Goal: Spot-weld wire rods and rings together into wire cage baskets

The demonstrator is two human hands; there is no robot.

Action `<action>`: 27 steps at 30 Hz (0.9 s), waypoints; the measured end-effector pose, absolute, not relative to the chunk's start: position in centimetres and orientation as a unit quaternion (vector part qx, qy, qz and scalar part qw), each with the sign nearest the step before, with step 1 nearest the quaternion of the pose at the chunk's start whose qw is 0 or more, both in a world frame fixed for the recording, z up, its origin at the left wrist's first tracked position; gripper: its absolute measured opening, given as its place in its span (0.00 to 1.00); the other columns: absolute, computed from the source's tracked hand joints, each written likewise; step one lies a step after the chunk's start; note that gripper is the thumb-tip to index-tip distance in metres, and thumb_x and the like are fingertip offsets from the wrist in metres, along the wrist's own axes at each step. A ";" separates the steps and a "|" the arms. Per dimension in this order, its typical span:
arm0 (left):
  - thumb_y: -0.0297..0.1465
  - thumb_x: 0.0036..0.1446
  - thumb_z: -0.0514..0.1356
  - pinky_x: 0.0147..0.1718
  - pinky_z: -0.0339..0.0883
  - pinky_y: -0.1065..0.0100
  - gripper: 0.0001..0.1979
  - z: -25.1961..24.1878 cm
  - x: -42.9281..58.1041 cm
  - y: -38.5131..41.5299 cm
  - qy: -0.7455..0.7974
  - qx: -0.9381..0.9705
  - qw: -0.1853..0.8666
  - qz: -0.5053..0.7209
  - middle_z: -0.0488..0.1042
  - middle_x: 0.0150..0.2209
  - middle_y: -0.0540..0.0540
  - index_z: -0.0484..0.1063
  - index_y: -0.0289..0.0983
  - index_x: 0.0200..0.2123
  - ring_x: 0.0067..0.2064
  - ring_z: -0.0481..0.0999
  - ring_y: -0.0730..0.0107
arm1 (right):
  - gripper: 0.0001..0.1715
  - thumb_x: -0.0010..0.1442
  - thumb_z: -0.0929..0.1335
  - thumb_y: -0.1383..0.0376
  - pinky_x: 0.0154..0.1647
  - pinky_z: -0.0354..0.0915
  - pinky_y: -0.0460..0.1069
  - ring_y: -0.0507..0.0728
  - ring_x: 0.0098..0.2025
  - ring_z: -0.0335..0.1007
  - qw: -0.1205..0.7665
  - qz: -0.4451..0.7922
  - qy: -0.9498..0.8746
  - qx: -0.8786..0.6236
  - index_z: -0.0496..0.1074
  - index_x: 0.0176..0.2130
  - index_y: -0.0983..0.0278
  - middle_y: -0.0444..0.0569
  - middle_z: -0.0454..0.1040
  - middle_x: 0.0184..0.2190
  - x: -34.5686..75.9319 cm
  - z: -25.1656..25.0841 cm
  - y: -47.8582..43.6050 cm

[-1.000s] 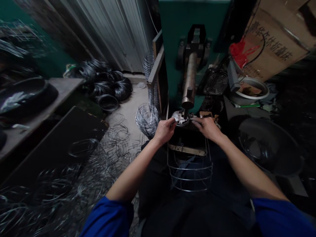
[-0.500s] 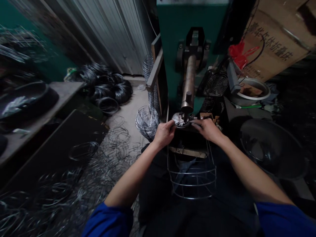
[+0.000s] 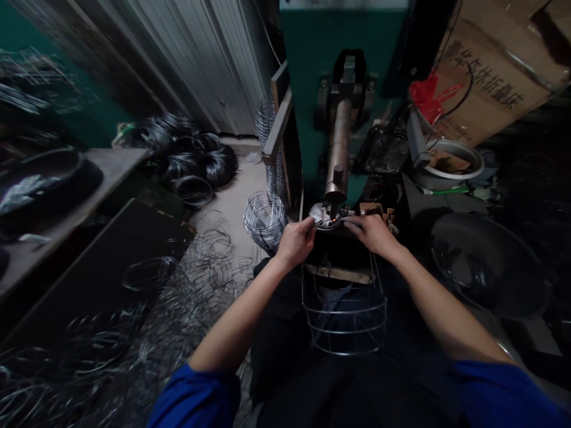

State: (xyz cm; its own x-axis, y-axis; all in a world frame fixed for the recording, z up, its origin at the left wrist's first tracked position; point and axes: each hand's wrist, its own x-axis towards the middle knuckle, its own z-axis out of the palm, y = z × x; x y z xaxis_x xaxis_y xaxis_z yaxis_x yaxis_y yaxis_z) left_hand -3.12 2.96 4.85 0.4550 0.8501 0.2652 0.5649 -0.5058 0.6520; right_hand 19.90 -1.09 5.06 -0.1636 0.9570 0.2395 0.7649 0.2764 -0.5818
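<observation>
A wire frame with curved cross wires hangs toward my lap, its long side wires running up to my hands. My left hand pinches its upper wire on the left. On the right, my right hand grips the same end with thumb and fingers together. Between the hands, a welding machine's metal arm points down, and a small orange glow shows under its electrode tip. Crumpled pale material lies around the tip. My fingers partly hide the wire ends.
A stack of round wire pieces stands left of the machine. Black wire coils and loose wire rings cover the floor. At right are a metal bowl, a dark rounded pan and a cardboard box.
An orange glow has appeared under the electrode tip. Both hands keep their hold on the wire frame, nearly still. The view has shifted slightly.
</observation>
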 end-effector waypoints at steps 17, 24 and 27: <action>0.41 0.39 0.74 0.37 0.74 0.62 0.36 -0.6 -5.1 -12.7 0.448 0.182 0.825 0.292 0.76 0.52 0.37 0.70 0.38 0.52 0.34 0.78 0.66 | 0.17 0.71 0.64 0.57 0.50 0.70 0.49 0.56 0.45 0.76 0.421 0.015 -0.627 -0.655 0.76 0.50 0.63 0.50 0.79 0.45 22.5 6.5 -13.7; 0.32 0.29 0.76 0.27 0.71 0.72 0.40 -0.5 -2.5 -10.4 0.587 0.347 0.652 0.332 0.77 0.35 0.51 0.68 0.38 0.50 0.30 0.75 0.72 | 0.18 0.69 0.65 0.59 0.35 0.68 0.51 0.57 0.28 0.73 0.227 0.041 -0.305 -0.924 0.75 0.32 0.67 0.53 0.76 0.26 34.5 -2.4 -29.9; 0.34 0.31 0.76 0.31 0.72 0.72 0.40 -0.6 -1.6 -10.5 0.590 0.417 0.606 0.332 0.75 0.35 0.51 0.67 0.39 0.50 0.33 0.75 0.72 | 0.19 0.65 0.69 0.58 0.30 0.67 0.48 0.52 0.21 0.67 0.193 0.067 -0.252 -0.946 0.71 0.26 0.64 0.43 0.70 0.20 34.7 -5.8 -35.0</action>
State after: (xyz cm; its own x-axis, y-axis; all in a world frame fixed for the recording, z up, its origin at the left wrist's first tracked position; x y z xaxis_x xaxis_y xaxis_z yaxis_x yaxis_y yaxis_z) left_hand -1.57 -10.52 -0.60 0.0828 0.8946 -0.4391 0.0901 0.4321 0.8973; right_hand 34.72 -34.95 -5.76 0.8643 0.5020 -0.0305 0.4500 -0.7989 -0.3992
